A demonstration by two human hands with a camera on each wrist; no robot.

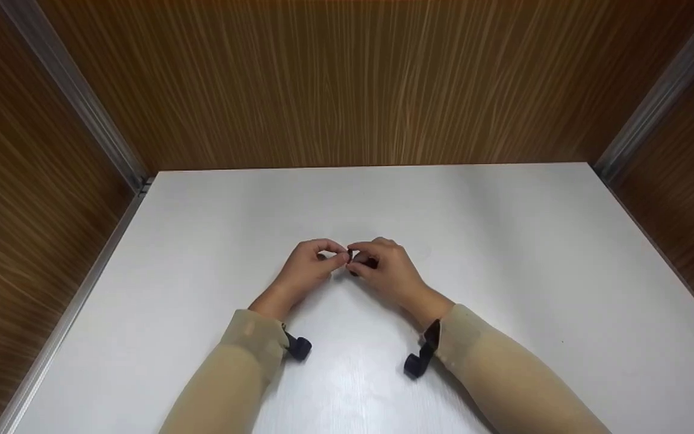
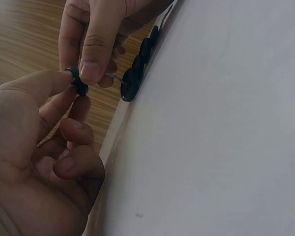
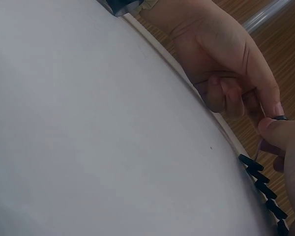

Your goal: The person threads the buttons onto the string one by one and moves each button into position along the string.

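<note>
At the middle of the white table point(image 1: 503, 253) my two hands meet fingertip to fingertip. Between them sits a small black disc point(image 2: 80, 84), pinched by the thumb and forefinger of my left hand point(image 1: 338, 258) and by the fingertips of my right hand point(image 1: 357, 260). A thin thread point(image 2: 114, 76) runs from the disc to a row of several black discs point(image 2: 136, 71) strung edge to edge, lying under my right hand. The right wrist view shows the same disc point(image 3: 280, 118) and the same row point(image 3: 263, 187). My other fingers are curled in.
Wood-grain walls point(image 1: 347, 84) close in the table at the back and both sides, with metal strips point(image 1: 76, 96) in the corners. Dark straps point(image 1: 299, 348) hang from both beige sleeves point(image 1: 503, 374) near the table's front.
</note>
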